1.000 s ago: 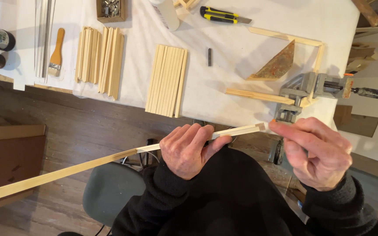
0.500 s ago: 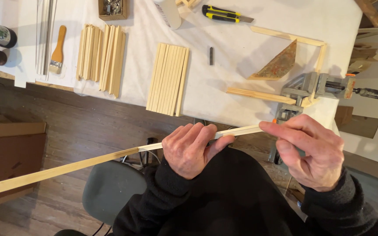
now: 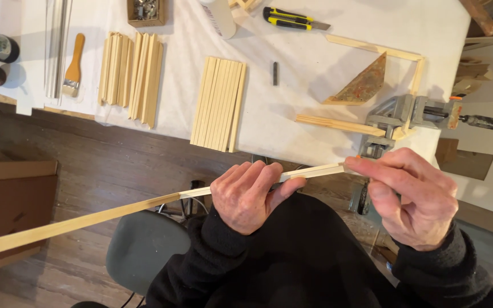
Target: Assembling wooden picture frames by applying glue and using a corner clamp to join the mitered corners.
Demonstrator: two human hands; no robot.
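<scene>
Held out over the dark plank floor (image 3: 87,165), clear of the table: a long pale wooden strip (image 3: 87,219), gripped near its right end by the left hand (image 3: 246,197), fingers curled tight around it. Pinched at the tip by the right hand (image 3: 417,197), thumb and forefinger pressed together. Below, a grey chair seat (image 3: 141,256). Beyond, at the near edge of the white-covered table (image 3: 298,80), a stack of pale wooden slats (image 3: 219,104) and a grey metal corner clamp (image 3: 395,117) on a wooden frame. Farther back, a yellow-and-black utility knife (image 3: 292,17) and a wooden-handled brush (image 3: 73,65).
</scene>
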